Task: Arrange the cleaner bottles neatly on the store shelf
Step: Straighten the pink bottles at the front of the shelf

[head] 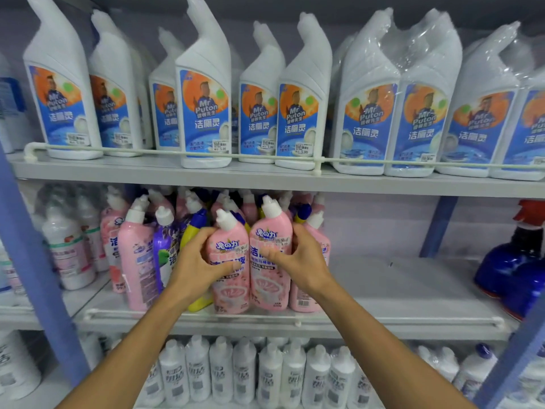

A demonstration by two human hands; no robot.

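Two pink cleaner bottles with white caps stand side by side at the front of the middle shelf. My left hand grips the left pink bottle, fingers curled round its left side and thumb across its label. My right hand grips the right pink bottle, fingers round its right side and thumb on the label. Behind and left of them crowd more pink bottles, a purple bottle and a yellow bottle, packed unevenly.
The top shelf carries a row of tall white angled-neck bottles behind a white rail. Blue spray bottles stand at the middle shelf's right end. White bottles line the bottom shelf. A blue upright stands at left.
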